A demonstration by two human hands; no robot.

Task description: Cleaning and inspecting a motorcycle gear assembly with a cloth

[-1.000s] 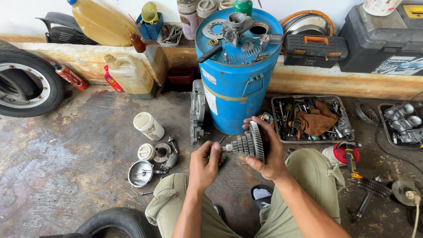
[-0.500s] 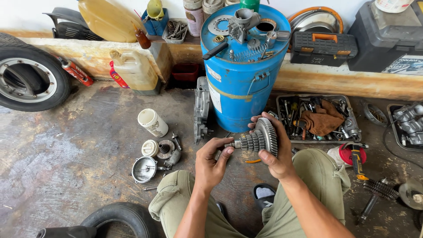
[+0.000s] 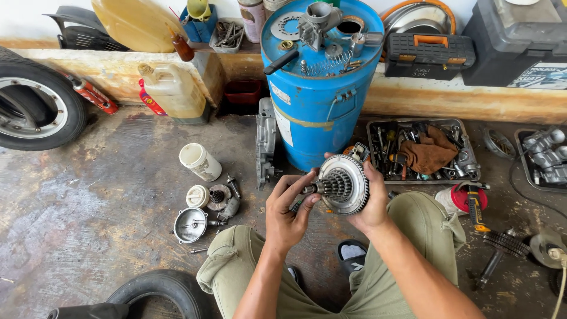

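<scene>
Gear cluster [image 3: 341, 184], a steel shaft with stepped gears and a wide toothed ring, sits in the air just near of the blue drum [image 3: 319, 88], above the person's knees. The right hand [image 3: 369, 198] cups the ring from behind, clasped around its rim; the left hand [image 3: 286, 212] pinches the shaft end. It looks heavy, rigid and probably oily, so the rim and shaft seem the safest holds, away from the sharp teeth.
</scene>
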